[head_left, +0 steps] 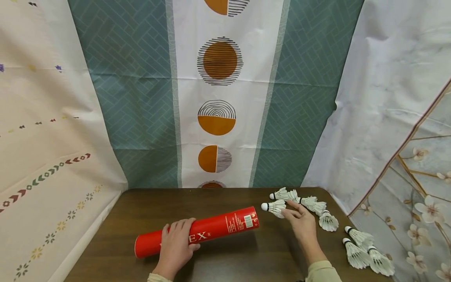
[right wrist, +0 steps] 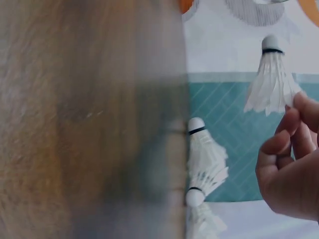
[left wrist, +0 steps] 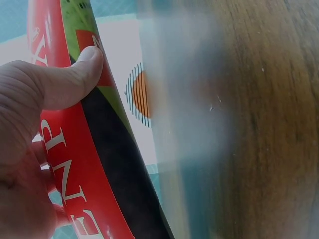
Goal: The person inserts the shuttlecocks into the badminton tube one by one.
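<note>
A shuttlecock (head_left: pixel 276 208) pinched by fingers of the right hand (head_left: pixel 303 225) could drop should they slacken, as could the red tube (head_left: pixel 223 228) inside curled fingers of the left hand (head_left: pixel 176 246).

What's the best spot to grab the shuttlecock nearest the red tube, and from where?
Probably the feather skirt's open edge, from the right: this shuttlecock points its rounded tip left, toward the red tube, leaving the flared end facing the right hand, which pinches it there.

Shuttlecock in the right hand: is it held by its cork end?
No, the right hand pinches the shuttlecock by its feathers, leaving the cork untouched.
</note>
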`<state>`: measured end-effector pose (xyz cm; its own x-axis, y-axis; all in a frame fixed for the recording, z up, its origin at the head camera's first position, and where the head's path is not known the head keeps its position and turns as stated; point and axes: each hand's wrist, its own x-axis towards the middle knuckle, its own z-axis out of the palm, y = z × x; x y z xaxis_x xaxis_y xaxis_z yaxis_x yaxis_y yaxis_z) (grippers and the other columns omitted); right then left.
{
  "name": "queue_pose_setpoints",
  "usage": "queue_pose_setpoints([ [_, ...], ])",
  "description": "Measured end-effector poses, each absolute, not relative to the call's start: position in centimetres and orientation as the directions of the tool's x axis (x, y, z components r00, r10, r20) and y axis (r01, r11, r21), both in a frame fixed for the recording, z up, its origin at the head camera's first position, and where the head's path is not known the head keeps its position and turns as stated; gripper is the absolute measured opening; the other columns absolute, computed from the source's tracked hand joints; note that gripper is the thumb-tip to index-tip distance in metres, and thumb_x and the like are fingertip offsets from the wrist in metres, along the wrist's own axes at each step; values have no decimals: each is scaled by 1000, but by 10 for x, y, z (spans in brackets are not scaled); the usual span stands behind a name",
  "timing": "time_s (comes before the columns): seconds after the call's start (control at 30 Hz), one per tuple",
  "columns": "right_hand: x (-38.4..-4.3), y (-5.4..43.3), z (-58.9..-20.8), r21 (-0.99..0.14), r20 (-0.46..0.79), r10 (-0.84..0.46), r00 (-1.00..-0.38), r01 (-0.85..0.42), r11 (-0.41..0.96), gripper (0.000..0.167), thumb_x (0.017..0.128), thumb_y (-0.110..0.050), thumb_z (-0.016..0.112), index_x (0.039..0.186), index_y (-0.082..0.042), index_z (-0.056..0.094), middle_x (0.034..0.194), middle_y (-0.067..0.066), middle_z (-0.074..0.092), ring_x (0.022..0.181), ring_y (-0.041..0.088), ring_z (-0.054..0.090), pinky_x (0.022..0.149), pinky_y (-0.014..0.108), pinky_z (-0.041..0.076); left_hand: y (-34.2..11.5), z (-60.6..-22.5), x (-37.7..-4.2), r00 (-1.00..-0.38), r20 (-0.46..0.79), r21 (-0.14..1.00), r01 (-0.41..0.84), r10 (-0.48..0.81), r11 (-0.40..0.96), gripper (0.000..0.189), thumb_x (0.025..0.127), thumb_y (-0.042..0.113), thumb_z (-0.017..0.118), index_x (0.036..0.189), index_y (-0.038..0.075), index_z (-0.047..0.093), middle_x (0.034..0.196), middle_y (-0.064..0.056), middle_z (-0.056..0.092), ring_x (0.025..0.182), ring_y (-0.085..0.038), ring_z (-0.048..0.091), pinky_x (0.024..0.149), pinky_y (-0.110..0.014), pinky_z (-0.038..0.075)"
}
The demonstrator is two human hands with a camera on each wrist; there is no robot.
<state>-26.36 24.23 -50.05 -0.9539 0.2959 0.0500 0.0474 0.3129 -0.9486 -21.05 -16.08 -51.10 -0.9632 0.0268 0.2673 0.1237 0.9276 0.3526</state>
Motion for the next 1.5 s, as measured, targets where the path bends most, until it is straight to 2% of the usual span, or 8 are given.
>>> queue_pose_setpoints([
  [0.23, -253, 224, -485, -963, 57, 185, -981, -5, 269, 57, 95, -36, 83, 147, -21, 65, 113, -1, 83, 106, -5, 67, 97, 23, 49, -160, -509, -211, -958, 285, 330, 132, 35, 935, 85, 66, 30, 104, 140, 17, 64, 135, -11, 71, 125, -37, 61, 113, -78, 37],
  [0.4, -249, 210, -484, -968, 67, 123, -990, -34, 251, 54, 94, -28, 84, 143, -17, 67, 112, 6, 83, 104, 1, 71, 95, 25, 51, -157, -510, -212, -954, 295, 324, 147, 48, 935, 85, 66, 31, 104, 140, 17, 64, 134, -11, 71, 124, -37, 62, 113, -78, 37],
  [0.6, -246, 201, -487, -987, 31, 32, -999, -26, 161, 50, 97, -18, 80, 144, -11, 64, 113, 12, 82, 101, 9, 74, 91, 26, 55, -152, -511, -211, -952, 302, 320, 158, 58, 934, 85, 65, 31, 104, 139, 17, 64, 134, -11, 71, 124, -37, 62, 113, -78, 37],
  [0.83, -242, 197, -485, -992, 11, -31, -999, -15, 123, 51, 101, -16, 74, 148, -5, 59, 119, 16, 80, 101, 10, 73, 93, 29, 57, -151, -510, -210, -949, 308, 314, 164, 64, 935, 84, 66, 31, 104, 139, 17, 64, 134, -10, 71, 125, -37, 62, 113, -78, 37],
  [1.03, -240, 195, -485, -994, 8, -134, -991, -23, 107, 56, 103, -20, 73, 152, -2, 53, 121, 13, 79, 103, 10, 73, 92, 29, 59, -147, -509, -209, -951, 302, 326, 170, 68, 930, 84, 66, 31, 103, 139, 17, 64, 134, -10, 71, 124, -36, 62, 113, -78, 37],
  [1.3, -237, 187, -486, -987, 51, -129, -990, -70, 143, 67, 92, -14, 85, 150, -6, 54, 113, 15, 80, 99, 14, 73, 87, 26, 60, -145, -507, -207, -954, 291, 340, 178, 77, 923, 83, 66, 32, 103, 138, 17, 65, 133, -10, 71, 122, -36, 63, 112, -77, 39],
  [1.5, -235, 186, -484, -979, 69, -198, -978, -104, 174, 68, 97, -18, 80, 156, -10, 48, 120, 20, 77, 103, 15, 73, 89, 27, 59, -145, -506, -206, -955, 285, 346, 180, 79, 921, 83, 66, 32, 104, 138, 16, 64, 132, -11, 71, 121, -36, 63, 112, -76, 40],
])
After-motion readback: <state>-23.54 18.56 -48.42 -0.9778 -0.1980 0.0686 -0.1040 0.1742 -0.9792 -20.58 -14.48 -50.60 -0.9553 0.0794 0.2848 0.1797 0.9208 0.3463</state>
